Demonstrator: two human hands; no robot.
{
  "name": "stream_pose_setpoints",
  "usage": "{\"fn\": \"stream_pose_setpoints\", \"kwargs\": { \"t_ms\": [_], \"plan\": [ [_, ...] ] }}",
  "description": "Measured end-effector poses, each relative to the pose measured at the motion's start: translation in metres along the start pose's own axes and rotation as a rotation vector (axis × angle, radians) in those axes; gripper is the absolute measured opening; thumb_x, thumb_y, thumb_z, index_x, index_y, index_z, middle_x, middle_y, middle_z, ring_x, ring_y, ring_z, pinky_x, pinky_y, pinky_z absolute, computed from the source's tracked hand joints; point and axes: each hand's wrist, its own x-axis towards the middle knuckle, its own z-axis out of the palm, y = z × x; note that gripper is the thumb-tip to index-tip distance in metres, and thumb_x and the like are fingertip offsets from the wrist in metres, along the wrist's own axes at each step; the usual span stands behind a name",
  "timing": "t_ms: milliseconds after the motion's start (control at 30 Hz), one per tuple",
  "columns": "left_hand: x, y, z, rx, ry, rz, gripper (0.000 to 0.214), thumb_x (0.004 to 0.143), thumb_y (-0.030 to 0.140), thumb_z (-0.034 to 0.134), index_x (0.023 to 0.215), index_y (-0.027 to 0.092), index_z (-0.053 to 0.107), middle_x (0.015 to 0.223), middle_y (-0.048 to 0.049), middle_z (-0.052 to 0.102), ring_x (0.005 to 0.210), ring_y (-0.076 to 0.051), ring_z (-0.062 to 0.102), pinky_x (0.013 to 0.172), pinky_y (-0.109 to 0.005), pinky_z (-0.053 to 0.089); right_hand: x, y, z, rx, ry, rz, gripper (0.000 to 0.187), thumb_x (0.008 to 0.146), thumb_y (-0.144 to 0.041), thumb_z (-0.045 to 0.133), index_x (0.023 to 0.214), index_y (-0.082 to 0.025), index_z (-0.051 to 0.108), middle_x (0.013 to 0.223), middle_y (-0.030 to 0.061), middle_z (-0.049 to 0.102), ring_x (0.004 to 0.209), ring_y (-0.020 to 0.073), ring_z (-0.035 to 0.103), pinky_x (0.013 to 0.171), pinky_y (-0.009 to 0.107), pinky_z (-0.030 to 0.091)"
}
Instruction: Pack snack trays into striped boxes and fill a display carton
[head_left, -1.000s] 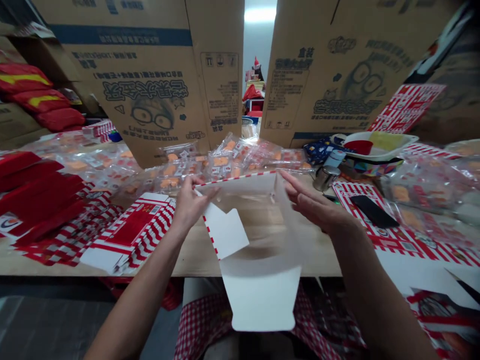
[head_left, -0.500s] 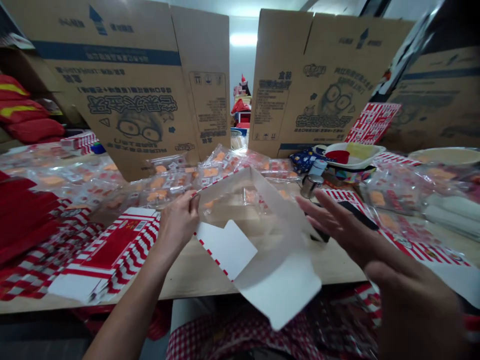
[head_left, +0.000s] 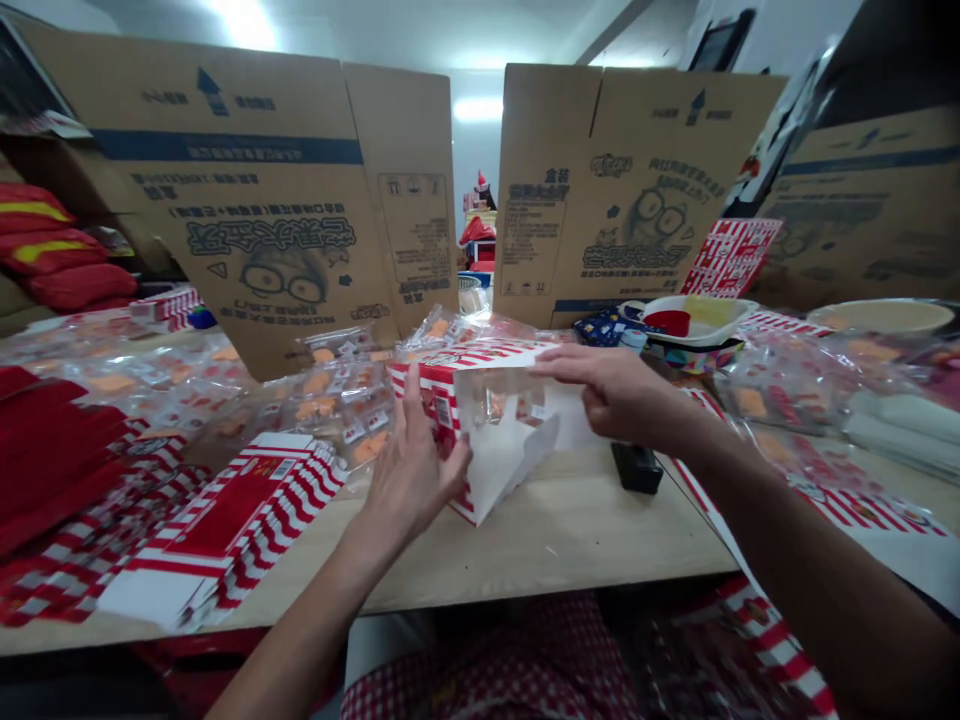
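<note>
A red-and-white striped paper box (head_left: 442, 410) stands on the table, its near end open, showing a white inside and a clear window. My left hand (head_left: 412, 470) grips its left side, the fingers up along the printed wall and the thumb at the near edge. My right hand (head_left: 615, 390) is closed at the upper right corner, its fingertips on the top edge; part of its hold is hidden. Flat striped box blanks (head_left: 240, 520) lie stacked left of my left hand. Beneath my right wrist sits a small black object (head_left: 636, 468).
Clear packets with orange pieces (head_left: 319, 385) cover the table behind the box. Two tall cardboard panels (head_left: 277, 190) stand at the back. To the right are a white basin (head_left: 720, 310), more packets (head_left: 787, 385) and striped sheets (head_left: 862, 510). Red packages (head_left: 67, 280) are piled far left.
The box has turned and been set down, its striped outside now facing up and left. My right hand has come in from the right onto its top edge. My left hand has shifted its hold.
</note>
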Motion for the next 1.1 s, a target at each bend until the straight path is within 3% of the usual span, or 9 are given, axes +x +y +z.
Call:
{"fn": "stream_pose_setpoints", "kwargs": {
  "t_ms": [233, 333, 433, 500, 567, 667, 767, 900, 1100],
  "plan": [
    [0.035, -0.007, 0.022, 0.361, -0.010, 0.029, 0.050, 0.084, 0.021, 0.057, 0.134, 0.015, 0.051, 0.139, -0.0224, 0.044, 0.119, -0.039, 0.059, 0.091, -0.054, 0.055, -0.023, -0.020, 0.081, 0.057, -0.094, -0.029, 0.067, 0.068, 0.003, 0.047, 0.126, -0.021, 0.069, 0.131, 0.0097, 0.068, 0.120, 0.0265, 0.063, 0.103, 0.043, 0.050],
    [0.030, -0.016, 0.028, 0.413, -0.062, 0.066, 0.061, 0.083, 0.014, 0.055, 0.142, 0.019, 0.043, 0.150, -0.0224, 0.037, 0.117, -0.038, 0.062, 0.086, -0.052, 0.058, -0.046, -0.012, 0.116, 0.225, -0.083, 0.231, 0.041, 0.078, -0.008, 0.050, 0.109, -0.019, 0.074, 0.108, 0.0114, 0.076, 0.101, 0.0272, 0.071, 0.092, 0.044, 0.054],
    [0.022, -0.022, 0.026, 0.414, -0.119, 0.136, 0.063, 0.083, 0.009, 0.050, 0.144, 0.024, 0.042, 0.158, -0.0188, 0.031, 0.115, -0.035, 0.065, 0.084, -0.048, 0.060, -0.063, -0.006, 0.134, 0.765, 0.012, 0.657, 0.030, 0.087, -0.035, 0.055, 0.107, -0.019, 0.070, 0.098, 0.0123, 0.077, 0.088, 0.0289, 0.074, 0.080, 0.046, 0.058],
    [0.014, -0.019, 0.025, 0.384, -0.095, 0.176, 0.060, 0.083, 0.006, 0.048, 0.140, 0.024, 0.045, 0.159, -0.0169, 0.032, 0.122, -0.035, 0.061, 0.087, -0.046, 0.060, -0.064, -0.006, 0.131, 1.241, 0.131, 0.728, 0.041, 0.083, -0.052, 0.057, 0.108, -0.021, 0.067, 0.113, 0.0141, 0.074, 0.103, 0.0322, 0.072, 0.086, 0.050, 0.057],
    [0.002, -0.010, 0.028, 0.331, -0.018, 0.209, 0.061, 0.082, 0.003, 0.046, 0.140, 0.024, 0.042, 0.158, -0.0156, 0.035, 0.131, -0.034, 0.055, 0.089, -0.045, 0.059, -0.055, -0.009, 0.115, 1.557, 0.269, 0.589, 0.042, 0.080, -0.055, 0.057, 0.105, -0.023, 0.067, 0.126, 0.0122, 0.070, 0.124, 0.0343, 0.062, 0.099, 0.054, 0.052],
    [-0.024, 0.008, 0.036, 0.195, 0.142, 0.254, 0.066, 0.084, 0.004, 0.045, 0.145, 0.026, 0.033, 0.156, -0.0165, 0.036, 0.139, -0.032, 0.048, 0.092, -0.042, 0.058, -0.029, -0.022, 0.082, 1.585, 0.483, 0.411, 0.044, 0.080, -0.045, 0.056, 0.118, -0.025, 0.064, 0.128, 0.0092, 0.069, 0.138, 0.0339, 0.049, 0.108, 0.057, 0.046],
    [-0.047, 0.015, 0.038, 0.053, 0.187, 0.291, 0.054, 0.090, 0.019, 0.056, 0.140, 0.026, 0.038, 0.147, -0.0183, 0.042, 0.136, -0.033, 0.048, 0.100, -0.048, 0.052, -0.009, -0.040, 0.064, 1.471, 0.588, 0.409, 0.058, 0.081, -0.041, 0.055, 0.137, -0.023, 0.055, 0.127, 0.0105, 0.068, 0.140, 0.0354, 0.046, 0.109, 0.058, 0.045],
    [-0.056, 0.001, 0.019, -0.100, 0.177, 0.136, 0.048, 0.091, 0.043, 0.061, 0.134, 0.026, 0.049, 0.135, -0.0148, 0.052, 0.132, -0.035, 0.048, 0.112, -0.057, 0.039, -0.010, -0.055, 0.085, 1.649, 0.394, 0.478, 0.058, 0.079, -0.038, 0.063, 0.135, -0.021, 0.059, 0.124, 0.0100, 0.070, 0.131, 0.0378, 0.054, 0.107, 0.057, 0.048],
    [-0.047, -0.022, -0.006, -0.279, 0.013, -0.041, 0.105, 0.081, 0.059, 0.072, 0.161, 0.028, 0.012, 0.169, -0.0132, 0.015, 0.156, -0.036, 0.015, 0.126, -0.054, 0.018, -0.008, -0.046, 0.148, 1.915, -0.201, 0.399, 0.062, 0.055, -0.015, 0.078, 0.117, -0.019, 0.072, 0.107, 0.0074, 0.077, 0.109, 0.0356, 0.068, 0.102, 0.052, 0.051]
  ]
}}
